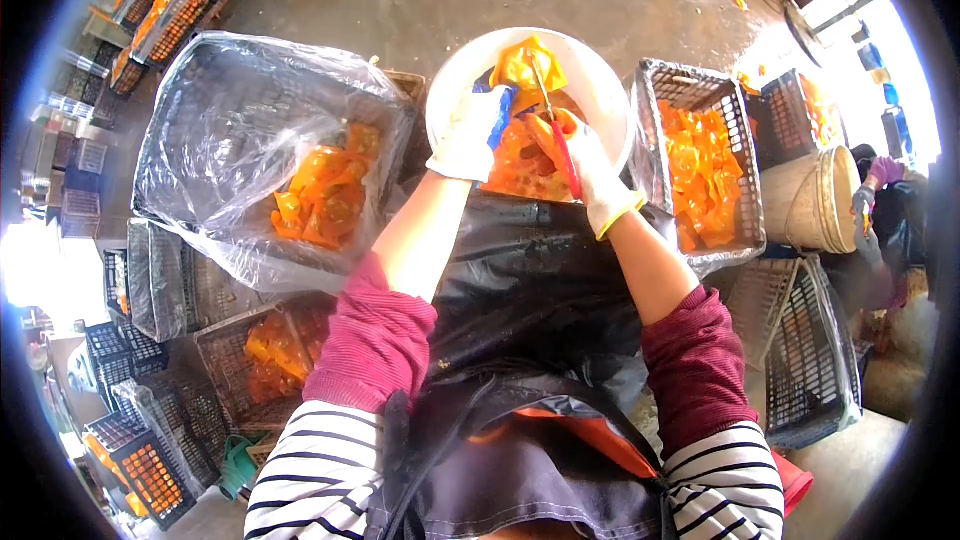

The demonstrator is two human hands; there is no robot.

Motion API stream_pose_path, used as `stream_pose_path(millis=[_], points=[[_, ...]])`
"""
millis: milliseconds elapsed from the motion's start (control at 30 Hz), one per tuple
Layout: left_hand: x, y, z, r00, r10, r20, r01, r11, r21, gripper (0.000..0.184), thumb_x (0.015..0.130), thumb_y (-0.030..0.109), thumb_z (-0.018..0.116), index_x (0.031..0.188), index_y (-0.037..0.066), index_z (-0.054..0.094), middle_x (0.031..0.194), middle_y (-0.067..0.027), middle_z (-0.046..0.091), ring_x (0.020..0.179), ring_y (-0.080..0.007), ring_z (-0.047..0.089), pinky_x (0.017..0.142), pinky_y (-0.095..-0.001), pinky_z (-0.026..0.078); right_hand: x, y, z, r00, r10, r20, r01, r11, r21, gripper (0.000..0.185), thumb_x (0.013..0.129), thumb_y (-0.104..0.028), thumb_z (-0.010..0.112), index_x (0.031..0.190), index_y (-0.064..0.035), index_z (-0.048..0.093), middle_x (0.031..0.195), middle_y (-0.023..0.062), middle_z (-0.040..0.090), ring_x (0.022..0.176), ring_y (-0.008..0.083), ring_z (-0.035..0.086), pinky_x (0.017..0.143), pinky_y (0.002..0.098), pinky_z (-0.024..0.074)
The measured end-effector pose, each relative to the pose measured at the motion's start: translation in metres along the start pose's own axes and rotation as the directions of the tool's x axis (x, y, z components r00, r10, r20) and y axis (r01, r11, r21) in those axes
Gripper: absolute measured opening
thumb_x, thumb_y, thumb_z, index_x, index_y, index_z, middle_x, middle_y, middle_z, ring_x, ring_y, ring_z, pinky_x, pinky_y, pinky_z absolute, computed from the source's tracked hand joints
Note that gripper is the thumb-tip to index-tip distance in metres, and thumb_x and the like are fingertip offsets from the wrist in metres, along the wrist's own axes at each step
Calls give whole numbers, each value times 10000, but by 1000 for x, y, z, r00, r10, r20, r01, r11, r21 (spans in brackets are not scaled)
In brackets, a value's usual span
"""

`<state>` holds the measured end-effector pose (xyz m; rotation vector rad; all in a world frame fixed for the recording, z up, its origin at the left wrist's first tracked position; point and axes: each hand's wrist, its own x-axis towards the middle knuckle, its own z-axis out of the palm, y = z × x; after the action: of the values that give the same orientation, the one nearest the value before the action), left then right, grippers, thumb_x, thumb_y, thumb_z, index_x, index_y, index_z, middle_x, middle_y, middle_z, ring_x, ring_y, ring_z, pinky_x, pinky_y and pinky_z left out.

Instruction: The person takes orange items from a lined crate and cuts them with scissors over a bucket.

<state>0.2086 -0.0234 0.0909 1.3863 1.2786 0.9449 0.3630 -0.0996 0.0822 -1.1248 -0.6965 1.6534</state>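
Observation:
Over a white tub (612,90) in front of me, my left hand (474,130), in a white and blue glove, grips an orange-yellow piece (530,62) at its lower left edge. My right hand (588,160), gloved in white with a yellow cuff, is closed around scissors (566,152) with red handles. The scissor blades point up and lie across the orange-yellow piece. Below both hands, more orange pieces (520,155) fill part of the tub.
A plastic-lined crate (215,120) with orange pieces stands at left, another crate (748,155) at right. Beyond it are a beige bucket (815,202) and a co-worker's gloved hand (864,202). More crates (250,365) stand lower left; an empty-looking crate (800,360) is lower right.

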Motion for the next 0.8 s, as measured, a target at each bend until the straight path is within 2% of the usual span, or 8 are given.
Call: stream_pose_path(millis=[100, 167, 267, 367, 467, 600, 700, 800], points=[[2, -1, -1, 999, -27, -19, 28, 999, 42, 353, 839, 130, 591, 1166, -2, 581, 970, -101, 642, 845, -166, 611, 718, -285, 507, 5, 5, 5, 998, -66, -9, 65, 996, -63, 320, 930, -196, 576, 1189, -12, 540, 1087, 85, 611, 971, 142, 603, 809, 254, 507], [1, 3, -3, 999, -33, -11, 33, 999, 33, 337, 851, 126, 576, 1161, -9, 580, 969, -98, 639, 839, -157, 612, 706, -278, 509, 12, 11, 6, 999, -11, 48, 6, 995, 98, 333, 926, -202, 584, 1196, -14, 537, 1093, 86, 614, 974, 139, 604, 799, 253, 509], [-4, 2, 2, 1000, -28, 5, 28, 914, -405, 305, 881, 134, 551, 1146, -15, 581, 964, -92, 633, 843, -132, 602, 689, -250, 505, 11, 11, 9, 994, -58, 92, 50, 995, 84, 353, 928, -224, 583, 1210, -16, 536, 1092, 82, 617, 971, 133, 605, 784, 250, 507], [10, -22, 6, 999, 33, -24, -30, 993, 113, 318, 924, 230, 521, 1138, 8, 601, 974, -110, 656, 849, -183, 630, 752, -295, 507, 0, -1, 14, 1000, 3, 11, -4, 993, 114, 357, 947, -231, 548, 1230, -16, 527, 1099, 77, 618, 969, 130, 605, 793, 246, 504], [16, -32, 20, 995, -80, 53, 94, 912, -399, 324, 931, 228, 515, 1166, 17, 585, 1004, -88, 646, 832, -175, 626, 751, -282, 507, 7, 1, 2, 999, -20, 30, 19, 1000, 16, 354, 973, -267, 474, 1234, -33, 512, 1167, 108, 572, 954, 204, 619, 831, 311, 524], [7, -13, 25, 998, -69, -5, 64, 952, -300, 336, 927, 228, 513, 1171, 6, 578, 1018, -108, 643, 871, -180, 616, 774, -281, 501, 12, 6, -7, 999, -32, 35, 34, 999, -41, 348, 977, -276, 465, 1237, -47, 499, 1156, 110, 572, 848, 243, 642, 737, 339, 557], [10, -15, 24, 993, -111, 41, 118, 966, -230, 346, 926, 225, 504, 1181, 1, 570, 1051, -122, 640, 931, -200, 609, 806, -298, 496, -5, -11, 23, 993, -70, -91, 84, 983, 166, 335, 965, -272, 498, 1218, -52, 509, 1070, 95, 608, 853, 239, 642, 643, 314, 550], [-5, 9, 19, 979, -174, 102, 193, 958, -213, 348, 928, 218, 482, 1186, 2, 567, 1057, -137, 645, 964, -234, 607, 829, -321, 490, -2, -9, 22, 988, -92, -122, 111, 980, 163, 333, 953, -270, 524, 1211, -59, 508, 992, 71, 632, 849, 214, 645, 589, 281, 522]])
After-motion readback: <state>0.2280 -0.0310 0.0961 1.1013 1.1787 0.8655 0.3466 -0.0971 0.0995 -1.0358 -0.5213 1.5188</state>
